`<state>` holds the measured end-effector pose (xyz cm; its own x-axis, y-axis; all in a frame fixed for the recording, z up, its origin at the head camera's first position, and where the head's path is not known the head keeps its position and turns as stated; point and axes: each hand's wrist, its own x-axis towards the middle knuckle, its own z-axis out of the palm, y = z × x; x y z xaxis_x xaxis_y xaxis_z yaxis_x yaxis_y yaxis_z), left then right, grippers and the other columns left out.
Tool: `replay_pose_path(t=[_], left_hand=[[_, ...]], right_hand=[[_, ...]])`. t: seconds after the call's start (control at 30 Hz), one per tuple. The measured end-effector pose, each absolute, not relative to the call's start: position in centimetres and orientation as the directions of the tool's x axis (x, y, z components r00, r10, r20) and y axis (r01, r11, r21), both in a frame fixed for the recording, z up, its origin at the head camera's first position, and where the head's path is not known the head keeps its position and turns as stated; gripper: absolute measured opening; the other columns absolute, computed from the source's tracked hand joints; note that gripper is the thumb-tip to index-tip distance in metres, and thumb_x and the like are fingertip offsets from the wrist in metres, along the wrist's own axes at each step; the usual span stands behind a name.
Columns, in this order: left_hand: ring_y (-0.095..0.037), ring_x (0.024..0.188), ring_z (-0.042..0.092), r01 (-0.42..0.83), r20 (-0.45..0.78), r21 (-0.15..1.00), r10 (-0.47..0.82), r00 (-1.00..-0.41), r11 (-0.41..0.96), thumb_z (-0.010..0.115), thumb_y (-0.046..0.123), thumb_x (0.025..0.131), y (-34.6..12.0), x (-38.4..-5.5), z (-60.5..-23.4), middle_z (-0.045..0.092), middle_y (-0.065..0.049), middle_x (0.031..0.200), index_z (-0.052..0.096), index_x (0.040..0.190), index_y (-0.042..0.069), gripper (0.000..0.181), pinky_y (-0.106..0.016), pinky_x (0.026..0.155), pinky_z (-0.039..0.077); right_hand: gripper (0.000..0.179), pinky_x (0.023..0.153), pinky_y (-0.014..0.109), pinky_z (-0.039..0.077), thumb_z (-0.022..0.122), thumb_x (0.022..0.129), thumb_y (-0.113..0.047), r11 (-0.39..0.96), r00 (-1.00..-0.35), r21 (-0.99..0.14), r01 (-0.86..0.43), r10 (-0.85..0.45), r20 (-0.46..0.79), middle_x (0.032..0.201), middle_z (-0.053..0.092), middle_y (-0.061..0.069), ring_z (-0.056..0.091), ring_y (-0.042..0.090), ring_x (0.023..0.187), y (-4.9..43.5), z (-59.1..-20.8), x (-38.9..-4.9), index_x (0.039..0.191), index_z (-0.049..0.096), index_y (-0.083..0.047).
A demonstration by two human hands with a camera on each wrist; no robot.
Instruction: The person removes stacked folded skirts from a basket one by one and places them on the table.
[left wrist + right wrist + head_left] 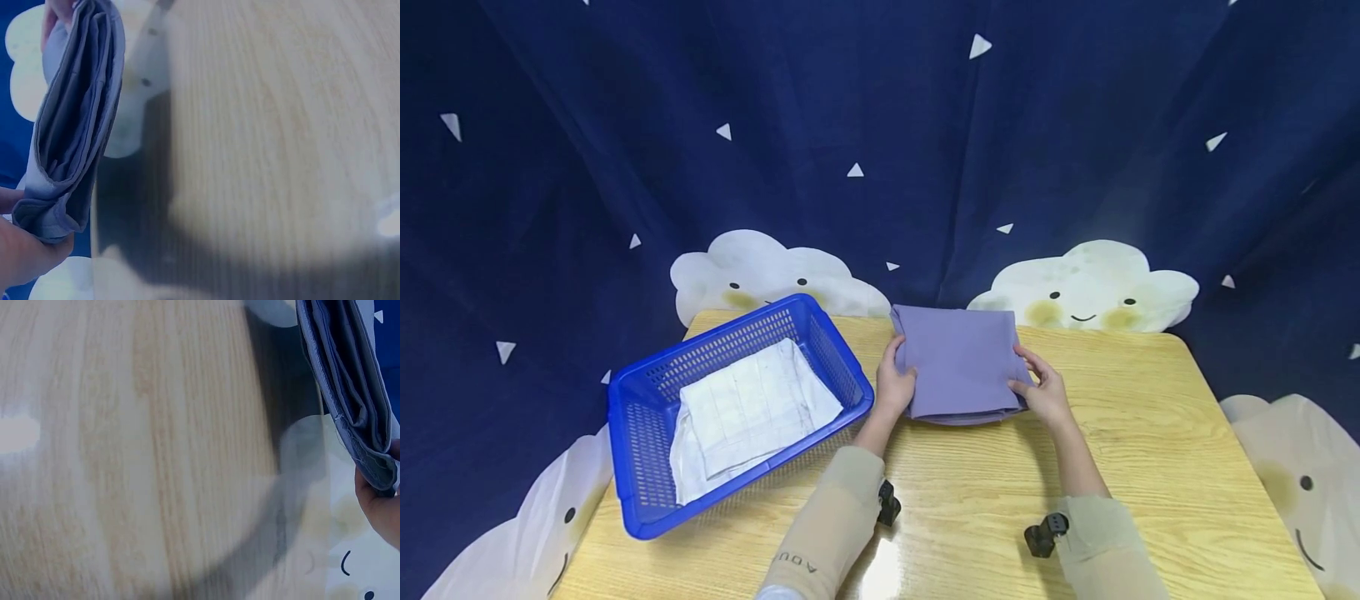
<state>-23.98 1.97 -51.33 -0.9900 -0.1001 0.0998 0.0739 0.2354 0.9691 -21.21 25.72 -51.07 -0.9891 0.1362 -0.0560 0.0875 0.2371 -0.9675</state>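
A folded purple cloth (958, 358) is between my two hands near the back edge of the table. My left hand (895, 383) grips its left side, thumb on top and fingers at the edge. At the opposite side my right hand (1043, 390) pinches the cloth in the same way. The left wrist view shows the stacked layers of the cloth (78, 119) end-on, with a shadow on the tabletop beside it. In the right wrist view, the cloth's folded edge (350, 387) has frayed threads close to the right hand (381, 509).
Left of my hands, a blue plastic basket (741, 500) holds folded white cloth (752, 408). The wooden table (1157, 467) runs back to a dark blue curtain (917, 108) printed with clouds and white triangles. Small black cameras sit at both wrists.
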Motion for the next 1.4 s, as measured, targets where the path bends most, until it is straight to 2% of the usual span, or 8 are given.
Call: replay_pose_path(t=[0.13, 0.33, 0.57, 0.7, 0.87, 1.13, 1.27, 1.4], left_hand=[[-0.034, 0.128, 0.035, 0.071, 0.096, 0.970, -0.098, -0.991, 0.233, 0.052, -0.016, 0.074, 2.1, -24.1, -52.0, 0.044, -0.021, 0.135, 0.045, 0.129, 0.001, 0.058, -0.044, 0.107, 0.027], [-0.034, 0.127, 0.036, 0.076, 0.099, 0.971, -0.094, -0.991, 0.228, 0.053, -0.016, 0.074, 2.2, -24.1, -53.1, 0.045, -0.021, 0.133, 0.046, 0.129, 0.001, 0.058, -0.044, 0.106, 0.028], [-0.034, 0.128, 0.035, 0.055, 0.073, 0.968, -0.065, -0.995, 0.244, 0.055, -0.015, 0.076, 1.9, -24.4, -54.2, 0.044, -0.020, 0.135, 0.045, 0.131, 0.004, 0.059, -0.043, 0.107, 0.027], [-0.034, 0.127, 0.036, 0.049, 0.067, 0.964, -0.058, -0.996, 0.260, 0.055, -0.015, 0.076, 1.7, -24.6, -54.6, 0.044, -0.020, 0.134, 0.045, 0.131, 0.004, 0.059, -0.043, 0.107, 0.028], [-0.033, 0.127, 0.038, 0.067, 0.084, 0.959, -0.053, -0.995, 0.274, 0.056, -0.016, 0.075, 1.7, -24.9, -55.3, 0.045, -0.019, 0.134, 0.045, 0.130, 0.004, 0.060, -0.042, 0.106, 0.028], [-0.035, 0.124, 0.041, 0.069, 0.089, 0.947, -0.049, -0.995, 0.315, 0.058, -0.015, 0.074, 2.2, -25.3, -55.7, 0.047, -0.022, 0.131, 0.046, 0.130, 0.005, 0.060, -0.042, 0.104, 0.032], [-0.034, 0.124, 0.041, 0.040, 0.060, 0.943, -0.050, -0.997, 0.329, 0.059, -0.014, 0.075, 2.5, -25.4, -55.7, 0.047, -0.021, 0.132, 0.046, 0.131, 0.006, 0.060, -0.042, 0.104, 0.033], [-0.034, 0.124, 0.041, 0.014, 0.034, 0.940, -0.053, -0.998, 0.341, 0.059, -0.013, 0.077, 2.6, -25.5, -55.8, 0.047, -0.020, 0.133, 0.045, 0.131, 0.007, 0.060, -0.042, 0.104, 0.032]], right_hand=[[0.061, 0.062, 0.016, 0.049, 0.058, 0.079, 0.012, 0.259, -0.988, -0.961, 0.093, 0.143, -0.057, 0.119, 0.047, 0.022, 0.059, 0.008, 0.075, 25.9, -51.7, -21.2, 0.135, 0.042, -0.003], [0.062, 0.062, 0.015, 0.049, 0.057, 0.078, 0.013, 0.239, -0.985, -0.965, 0.106, 0.161, -0.068, 0.119, 0.046, 0.023, 0.056, 0.000, 0.073, 25.9, -52.7, -21.1, 0.136, 0.042, -0.003], [0.060, 0.067, 0.010, 0.045, 0.056, 0.077, 0.016, 0.226, -0.967, -0.964, 0.139, 0.242, -0.082, 0.122, 0.047, 0.018, 0.048, 0.007, 0.093, 25.3, -54.1, -21.1, 0.133, 0.045, -0.004], [0.060, 0.066, 0.008, 0.044, 0.055, 0.077, 0.017, 0.216, -0.960, -0.967, 0.136, 0.269, -0.075, 0.120, 0.047, 0.019, 0.046, 0.013, 0.098, 25.0, -54.7, -21.1, 0.132, 0.046, -0.003], [0.061, 0.065, 0.009, 0.046, 0.055, 0.077, 0.018, 0.191, -0.954, -0.971, 0.142, 0.290, -0.082, 0.119, 0.046, 0.018, 0.047, 0.013, 0.096, 25.0, -55.1, -21.1, 0.133, 0.046, -0.004], [0.059, 0.062, 0.009, 0.046, 0.056, 0.075, 0.019, 0.191, -0.941, -0.972, 0.137, 0.332, -0.067, 0.112, 0.048, 0.015, 0.049, 0.002, 0.081, 25.3, -55.7, -21.1, 0.130, 0.049, -0.003], [0.060, 0.062, 0.009, 0.046, 0.055, 0.075, 0.019, 0.178, -0.937, -0.973, 0.147, 0.341, -0.079, 0.112, 0.047, 0.014, 0.049, 0.002, 0.082, 25.5, -55.8, -21.2, 0.130, 0.049, -0.004], [0.060, 0.064, 0.008, 0.045, 0.055, 0.076, 0.019, 0.190, -0.938, -0.970, 0.154, 0.335, -0.083, 0.115, 0.046, 0.016, 0.049, 0.009, 0.089, 25.6, -56.0, -21.3, 0.131, 0.048, -0.004]])
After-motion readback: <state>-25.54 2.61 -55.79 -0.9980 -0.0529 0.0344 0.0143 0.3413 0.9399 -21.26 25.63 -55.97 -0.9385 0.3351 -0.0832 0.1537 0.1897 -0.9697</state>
